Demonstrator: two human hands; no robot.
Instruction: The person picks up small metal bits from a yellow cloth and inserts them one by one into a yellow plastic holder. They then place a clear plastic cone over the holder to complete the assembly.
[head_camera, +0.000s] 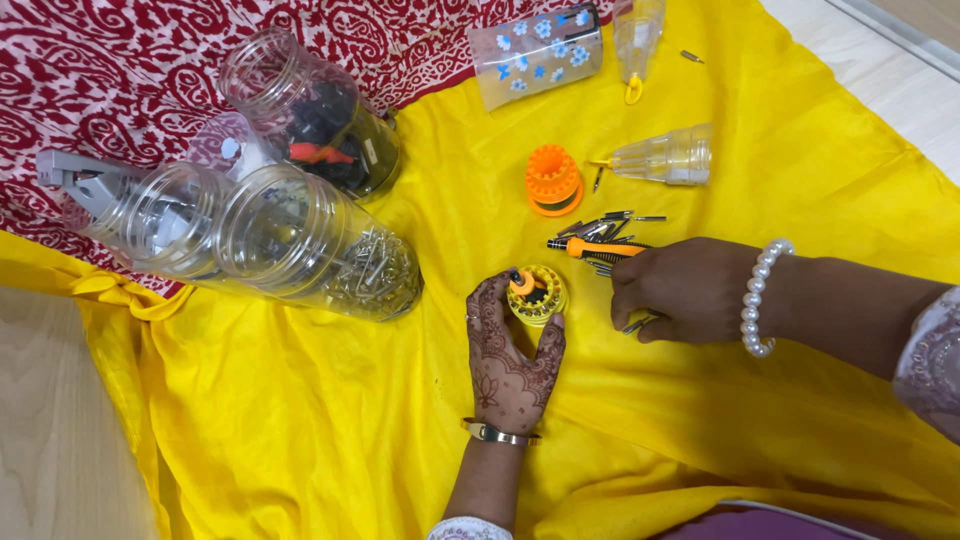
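On the yellow cloth (330, 420), near its middle, sits the yellow bit holder (538, 295); my left hand (510, 355) hides its near side, fingers curled half-open around it, thumb and fingertips touching its rim. My right hand (685, 290) is closed over small metal bits (640, 323), mostly hidden, just right of the holder. Just beyond lie the orange screwdriver (600, 247) and loose bits. Farther off stands an orange holder (553, 180). Far left lie clear jars (300, 235), contents hard to make out.
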